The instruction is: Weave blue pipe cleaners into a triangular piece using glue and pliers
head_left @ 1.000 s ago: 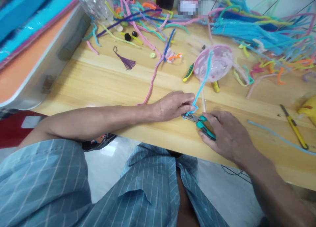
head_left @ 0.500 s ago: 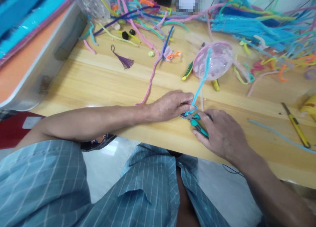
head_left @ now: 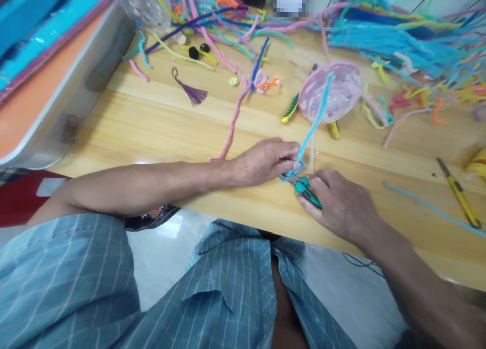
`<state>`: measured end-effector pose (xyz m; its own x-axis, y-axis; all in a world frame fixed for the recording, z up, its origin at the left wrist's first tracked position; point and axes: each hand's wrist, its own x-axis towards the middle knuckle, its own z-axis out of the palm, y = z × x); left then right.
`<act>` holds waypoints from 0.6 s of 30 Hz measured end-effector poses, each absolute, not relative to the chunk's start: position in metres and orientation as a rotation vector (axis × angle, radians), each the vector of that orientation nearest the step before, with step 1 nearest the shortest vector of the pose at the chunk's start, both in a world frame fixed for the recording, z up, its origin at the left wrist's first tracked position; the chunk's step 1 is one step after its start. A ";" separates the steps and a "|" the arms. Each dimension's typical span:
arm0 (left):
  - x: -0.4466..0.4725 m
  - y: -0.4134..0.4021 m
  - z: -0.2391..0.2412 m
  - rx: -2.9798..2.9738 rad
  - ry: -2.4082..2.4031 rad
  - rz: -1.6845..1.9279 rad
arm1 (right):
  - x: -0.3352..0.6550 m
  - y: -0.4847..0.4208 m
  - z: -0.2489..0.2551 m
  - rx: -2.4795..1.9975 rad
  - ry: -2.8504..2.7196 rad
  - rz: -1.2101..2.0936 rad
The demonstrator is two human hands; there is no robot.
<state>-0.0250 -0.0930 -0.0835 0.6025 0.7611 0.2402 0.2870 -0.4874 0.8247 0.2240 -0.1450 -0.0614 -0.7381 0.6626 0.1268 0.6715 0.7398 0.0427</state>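
Observation:
Between its thumb and fingers my left hand (head_left: 268, 160) pinches a bright blue pipe cleaner (head_left: 315, 124). The long end of it rises up and to the right, across a clear pink-rimmed bowl (head_left: 304, 95) behind. Its lower end is bent into a small loop under my fingertips. My right hand (head_left: 341, 202) is closed round the green-and-black handles of pliers (head_left: 307, 191). The metal jaws of the pliers touch the bent blue part beside my left fingertips. What exactly lies between the jaws is too small to make out.
Loose pipe cleaners and a blue bundle (head_left: 395, 45) cover the back. At right lie a yellow utility knife (head_left: 458, 193) and a single blue pipe cleaner (head_left: 429, 205). A purple tassel (head_left: 192, 92) and pink twisted strand (head_left: 232, 128) lie left. A plastic bin (head_left: 94, 80) borders the left side.
The plier handles have come closer together as my right hand squeezed. The blue pipe cleaner's upper end leans slightly further right. My left hand keeps its pinch.

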 end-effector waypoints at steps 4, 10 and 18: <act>-0.025 -0.094 -0.082 2.039 0.834 0.782 | 0.224 -0.143 -0.060 -1.053 -2.826 -0.156; -0.025 -0.094 -0.082 2.049 0.841 0.787 | 0.227 -0.142 -0.062 -1.138 -2.835 -0.137; -0.024 -0.094 -0.083 2.121 0.853 0.756 | 0.254 -0.144 -0.056 -1.118 -2.727 -0.160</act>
